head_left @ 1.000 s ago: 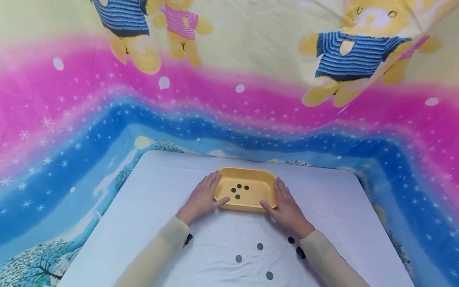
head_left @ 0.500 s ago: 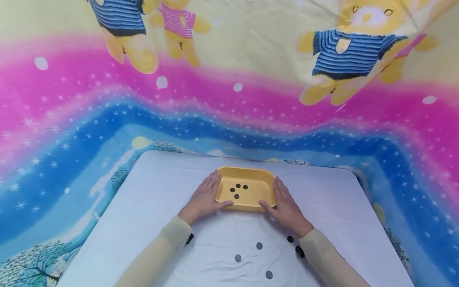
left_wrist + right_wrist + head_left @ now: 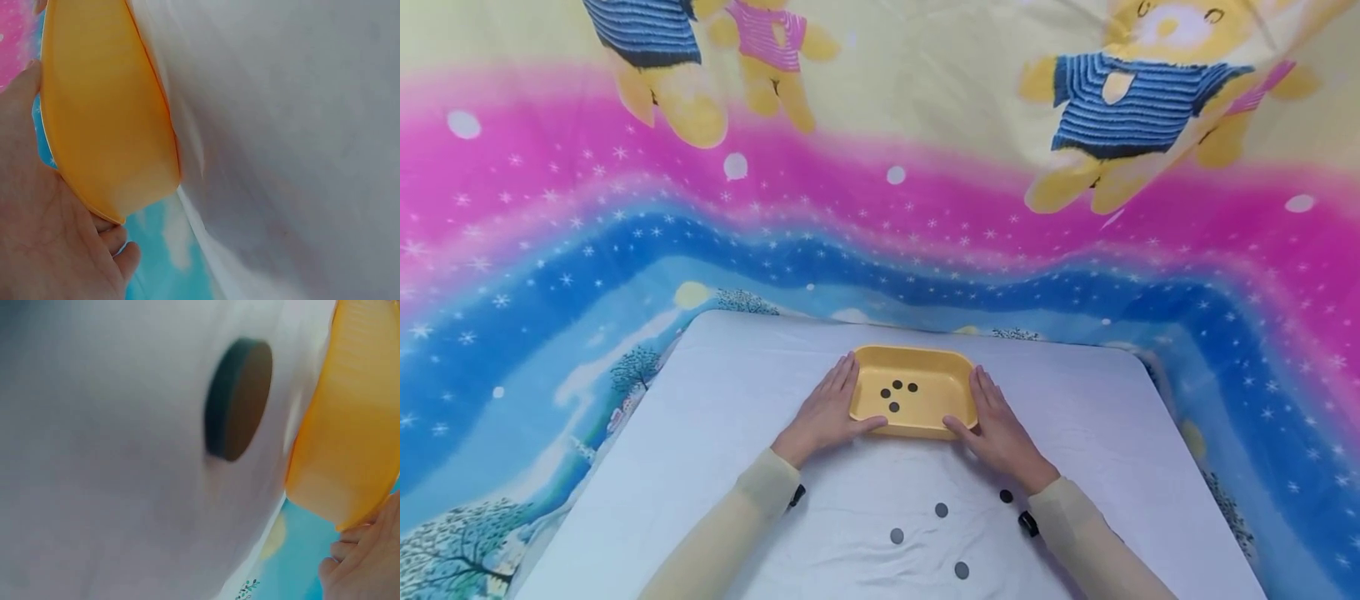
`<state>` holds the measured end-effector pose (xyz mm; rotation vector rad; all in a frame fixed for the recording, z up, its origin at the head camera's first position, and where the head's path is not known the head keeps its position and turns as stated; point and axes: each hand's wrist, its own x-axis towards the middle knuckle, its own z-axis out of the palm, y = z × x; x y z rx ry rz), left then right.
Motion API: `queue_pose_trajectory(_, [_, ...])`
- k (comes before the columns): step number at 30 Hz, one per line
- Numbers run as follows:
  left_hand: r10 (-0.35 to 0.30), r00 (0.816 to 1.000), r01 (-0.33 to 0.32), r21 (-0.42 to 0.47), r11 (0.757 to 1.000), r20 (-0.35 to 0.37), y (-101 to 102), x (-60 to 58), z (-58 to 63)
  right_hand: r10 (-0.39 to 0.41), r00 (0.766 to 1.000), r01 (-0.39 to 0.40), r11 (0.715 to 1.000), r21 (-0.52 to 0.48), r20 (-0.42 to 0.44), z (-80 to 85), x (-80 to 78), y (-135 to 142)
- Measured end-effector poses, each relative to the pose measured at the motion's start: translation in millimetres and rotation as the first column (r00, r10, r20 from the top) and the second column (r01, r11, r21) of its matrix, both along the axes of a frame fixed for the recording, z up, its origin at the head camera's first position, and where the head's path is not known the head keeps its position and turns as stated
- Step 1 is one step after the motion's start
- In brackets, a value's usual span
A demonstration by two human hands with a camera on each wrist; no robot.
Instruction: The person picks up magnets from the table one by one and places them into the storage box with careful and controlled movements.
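A shallow yellow plastic tray (image 3: 940, 404) with rounded corners rests near the far edge of the white table. Several small dark round discs (image 3: 893, 407) lie inside it, left of its middle. My left hand (image 3: 826, 414) holds the tray's left end, thumb along the near rim, fingers along the side. At the right end my right hand (image 3: 1002, 429) holds it in the same way. In the left wrist view the tray's outer wall (image 3: 106, 112) fills the left part. A thick dark disc (image 3: 240, 400) stands out in the right wrist view, beside the tray.
Grey discs (image 3: 942, 510) lie loose on the white cloth (image 3: 842, 542) between my forearms. One black disc (image 3: 1006, 497) is close to my right wrist. A printed curtain (image 3: 880, 233) with bears rises behind the table.
My left thumb has slid slightly to the right along the tray's near rim. The head view has shifted a little; the tray and discs otherwise look the same.
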<state>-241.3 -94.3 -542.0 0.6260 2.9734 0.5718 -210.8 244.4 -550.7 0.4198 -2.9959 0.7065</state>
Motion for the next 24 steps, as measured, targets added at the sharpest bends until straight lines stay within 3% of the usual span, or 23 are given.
queue_pose_trajectory(5, [0.004, 1.0, -0.004, -0.001, 1.0, 0.007, 0.1, -0.7, 0.4, 0.01, 0.999, -0.011, 1.0, -0.012, -0.041, 2.2, 6.7, -1.6])
queue_pose_trajectory(9, [0.01, 1.0, -0.01, 0.008, 1.0, 0.017, 0.4, -0.6, 0.3, 0.074, 0.989, -0.082, 0.994, -0.065, -0.127, 5.1, 16.9, -5.8])
queue_pose_trajectory(14, [0.007, 1.0, -0.007, 0.015, 1.0, 0.025, -0.8, -4.5, 0.0, 0.158, 0.955, -0.187, 0.977, -0.098, -0.252, 8.9, 29.0, -15.9])
queue_pose_trajectory(24, [0.004, 1.0, -0.004, 0.012, 1.0, 0.008, -3.4, -11.7, -1.4, 0.25, 0.888, -0.3, 0.951, -0.074, -0.386, 18.1, 48.7, -41.0])
